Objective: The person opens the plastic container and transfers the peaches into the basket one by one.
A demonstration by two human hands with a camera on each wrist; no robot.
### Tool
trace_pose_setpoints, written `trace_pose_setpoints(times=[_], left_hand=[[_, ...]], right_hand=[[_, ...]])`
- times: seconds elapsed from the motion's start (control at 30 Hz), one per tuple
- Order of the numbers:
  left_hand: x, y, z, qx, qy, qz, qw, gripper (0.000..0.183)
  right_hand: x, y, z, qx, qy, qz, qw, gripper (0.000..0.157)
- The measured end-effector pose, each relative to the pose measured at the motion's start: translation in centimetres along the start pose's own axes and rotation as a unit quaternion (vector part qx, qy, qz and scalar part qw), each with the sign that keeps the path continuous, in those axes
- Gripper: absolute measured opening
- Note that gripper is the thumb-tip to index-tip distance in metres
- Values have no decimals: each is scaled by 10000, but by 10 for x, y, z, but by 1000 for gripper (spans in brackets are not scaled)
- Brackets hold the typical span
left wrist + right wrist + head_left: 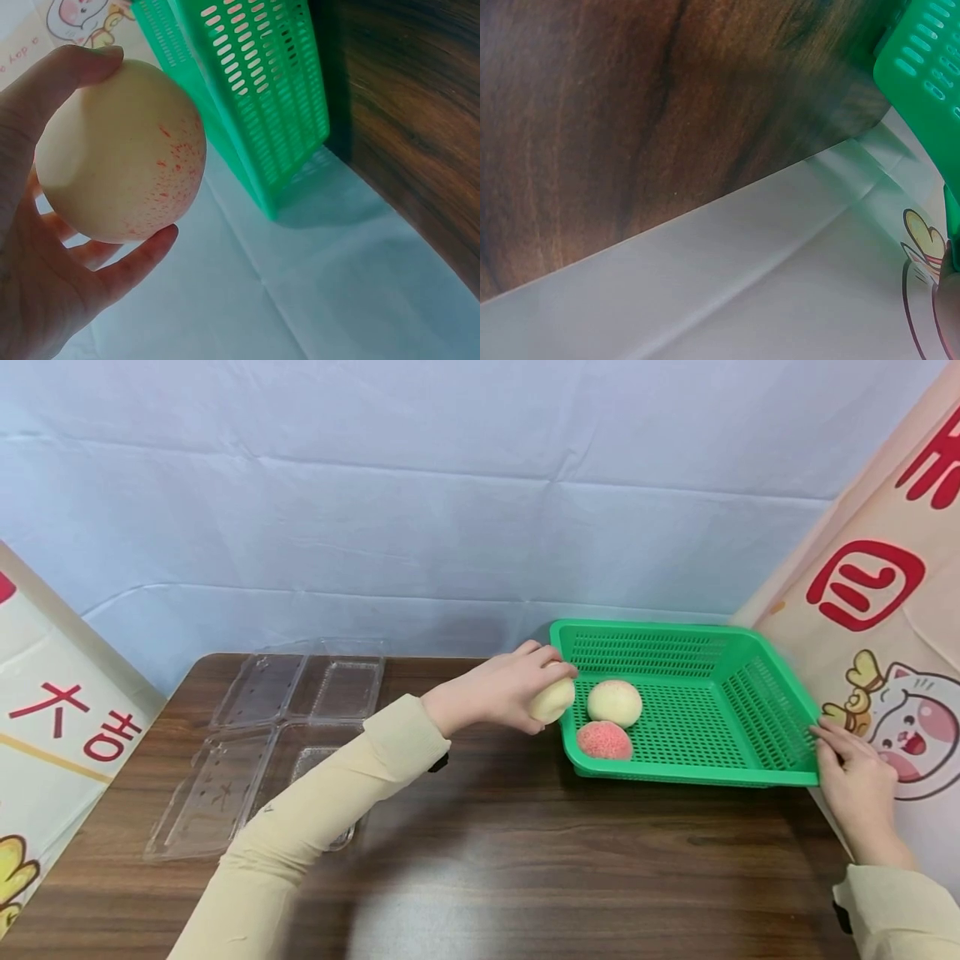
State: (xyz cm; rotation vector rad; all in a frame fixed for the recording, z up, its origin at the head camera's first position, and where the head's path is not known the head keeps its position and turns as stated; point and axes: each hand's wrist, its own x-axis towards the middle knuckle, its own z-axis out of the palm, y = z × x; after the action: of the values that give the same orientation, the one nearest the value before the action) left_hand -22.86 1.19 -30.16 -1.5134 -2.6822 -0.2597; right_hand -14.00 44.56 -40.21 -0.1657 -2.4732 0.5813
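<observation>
Two cream sleeves come in at the front, the left (315, 810) reaching across to the middle and the right (896, 914) at the near right corner, over a brown wood-grain table (525, 877). The right hand (855, 781) holds the rim of a green slotted plastic basket (697, 774) at its near right corner, fingers curled over the edge; its own wrist view catches only a sliver of that hand, along with the table's edge and pale sheeting beyond. The left hand (506, 689) pinches a cream toy peach (120, 150) between thumb and fingertips, the palm behind standing clear of it. That peach is at the basket's left rim, though whether it touches the rim I cannot tell. The left wrist view shows red flecks on one side of it, which the head view leaves out; only the head view shows the basket's contents. Two more peaches lie inside at the left end: a pinkish-red peach (604, 741) near the front left corner and a pale peach (615, 703) just behind it, making three in all. To the left, partly behind the sleeve, four clear plastic sections (262, 689) lie two by two. At the back hangs one pale blue cloth (375, 510), flanked by two printed banners, the right one bearing a cartoon cat (918, 735).
</observation>
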Motion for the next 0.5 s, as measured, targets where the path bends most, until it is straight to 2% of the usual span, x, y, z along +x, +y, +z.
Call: trace_pose_setpoints(times=[0.5], left_hand=[[13,4,3,94,2,-46,9999,63]], right_hand=[[-1,2,0,13,-74,27,10000,35]])
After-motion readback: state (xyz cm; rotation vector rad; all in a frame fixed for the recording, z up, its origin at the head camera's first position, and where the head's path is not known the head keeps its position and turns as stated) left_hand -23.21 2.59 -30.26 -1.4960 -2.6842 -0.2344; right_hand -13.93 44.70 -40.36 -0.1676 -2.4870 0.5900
